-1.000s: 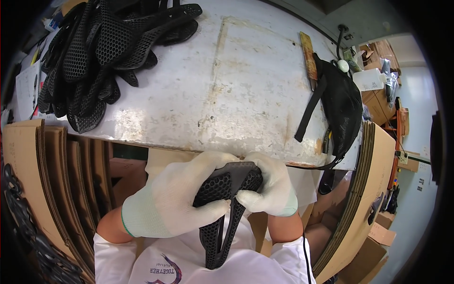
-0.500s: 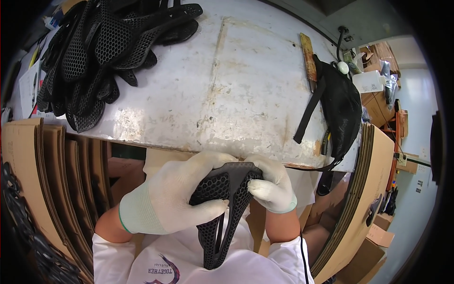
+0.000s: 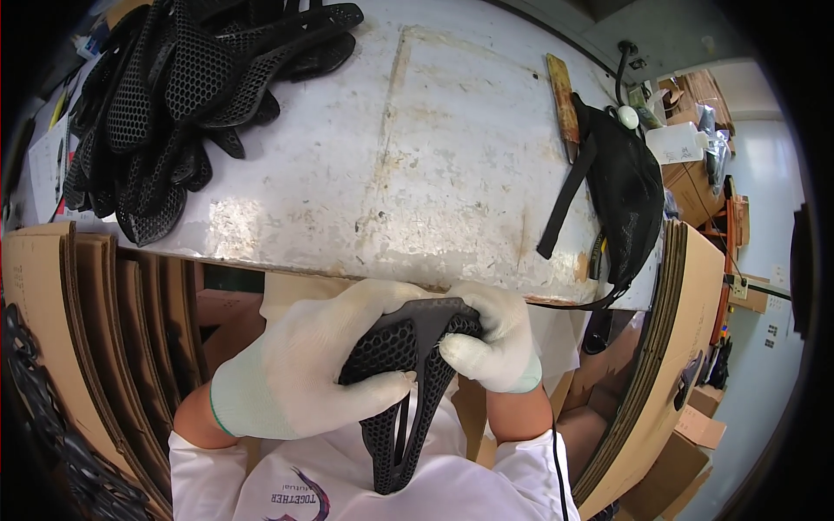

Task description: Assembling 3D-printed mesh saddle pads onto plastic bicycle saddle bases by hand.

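Both hands wear white knit gloves and hold a black bicycle saddle with a honeycomb lattice. Its wide end is up by the table edge, and its narrow nose points down against my white shirt. My left hand wraps the saddle's left wing, thumb lying across the lattice near the central slot. At the right wing, my right hand grips the wide end, its thumb pressed on the lattice beside the smooth middle strip. The fingers behind the saddle are hidden.
A heap of similar black honeycomb saddles lies at the table's far left. On the right of the worn white table are a flat wooden strip and a black mesh pouch with a strap. Cardboard sheets stand on both sides.
My right thumb has slid a little left over the lattice, toward the saddle's middle. The saddle and my left hand have shifted slightly left, both hands keeping their hold.
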`<state>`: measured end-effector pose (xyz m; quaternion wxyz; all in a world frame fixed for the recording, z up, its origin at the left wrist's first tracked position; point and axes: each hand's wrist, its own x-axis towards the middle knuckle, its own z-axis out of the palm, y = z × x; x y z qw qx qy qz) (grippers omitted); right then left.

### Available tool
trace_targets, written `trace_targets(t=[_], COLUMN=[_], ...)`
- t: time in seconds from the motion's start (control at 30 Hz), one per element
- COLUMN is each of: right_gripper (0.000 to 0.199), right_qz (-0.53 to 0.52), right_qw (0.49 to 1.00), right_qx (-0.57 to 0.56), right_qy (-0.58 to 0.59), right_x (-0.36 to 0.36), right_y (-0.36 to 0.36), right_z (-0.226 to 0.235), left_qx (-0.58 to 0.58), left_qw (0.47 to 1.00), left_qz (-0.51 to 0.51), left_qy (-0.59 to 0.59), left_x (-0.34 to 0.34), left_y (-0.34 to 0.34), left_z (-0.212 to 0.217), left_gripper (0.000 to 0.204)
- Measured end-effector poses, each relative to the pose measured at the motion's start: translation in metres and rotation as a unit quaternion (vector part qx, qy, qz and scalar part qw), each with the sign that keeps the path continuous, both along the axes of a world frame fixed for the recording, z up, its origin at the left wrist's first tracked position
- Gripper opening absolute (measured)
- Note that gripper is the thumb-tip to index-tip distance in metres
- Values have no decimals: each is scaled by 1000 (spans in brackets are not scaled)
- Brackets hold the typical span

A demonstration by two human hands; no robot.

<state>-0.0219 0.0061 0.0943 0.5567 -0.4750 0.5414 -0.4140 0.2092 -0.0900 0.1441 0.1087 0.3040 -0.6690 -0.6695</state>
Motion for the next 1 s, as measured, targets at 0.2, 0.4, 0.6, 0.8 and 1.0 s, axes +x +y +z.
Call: trace_targets(t=[0.2, 0.4, 0.6, 0.8, 1.0], right_gripper=[39, 38, 39, 39, 49], right_qz=[25, 3, 4, 7, 11], right_qw=[999, 999, 999, 999, 999], right_qx=[12, -23, -16, -28, -27], right_qy=[22, -43, -27, 23, -24], right_x=[-3, -6, -2, -1, 0], right_y=[-4, -2, -1, -2, -2], right_z=[-1, -5, -9, -1, -12], left_qx=[28, 16, 12, 6, 39], left_qw=[1000, 999, 999, 999, 999], left_qz=[6, 2, 7, 10, 15], left_qy=[6, 33, 34, 37, 29], left_x=[2, 1, 1, 4, 8], left_y=[-2, -1, 1, 2, -3], left_z=[-4, -6, -6, -2, -6], left_gripper=[59, 59, 58, 56, 55])
